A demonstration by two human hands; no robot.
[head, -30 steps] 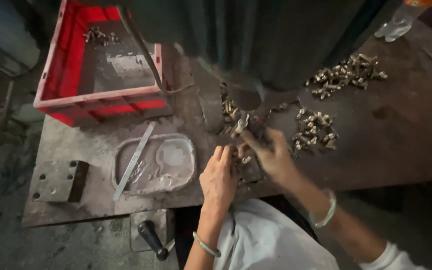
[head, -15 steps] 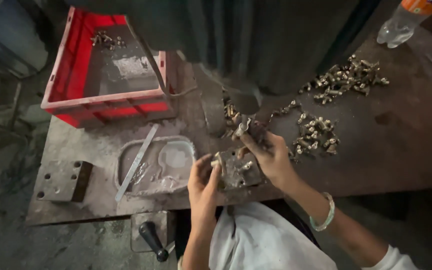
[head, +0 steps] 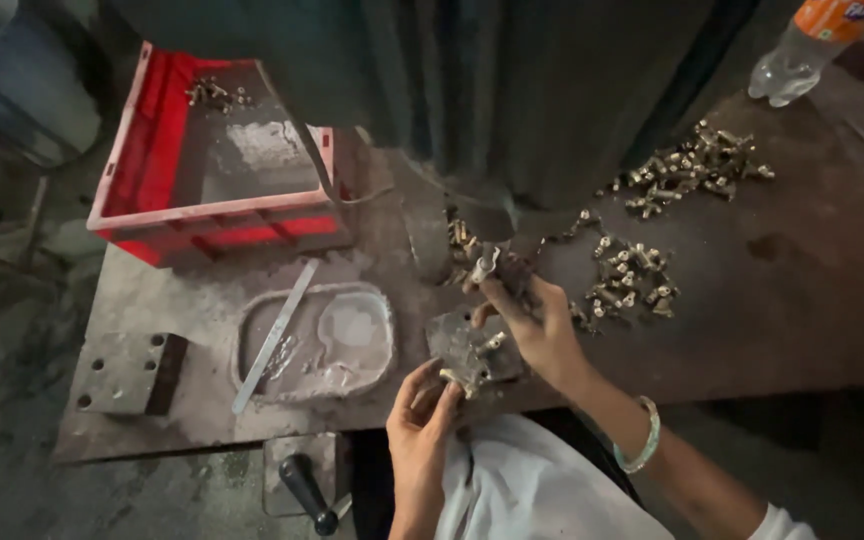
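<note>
The left hand [head: 420, 412] pinches a small brass fitting [head: 449, 378] at the near edge of the metal block [head: 472, 350], to keep it close to the seat. The right hand [head: 532, 318] lifts another fitting [head: 484, 264] between fingertips above the block. A pile [head: 632, 280] lies just right; the table [head: 802, 300] beyond it is open.

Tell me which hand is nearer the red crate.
Left. The left hand is below and right of the red crate; the right hand sits farther right, by the brass fittings.
</note>
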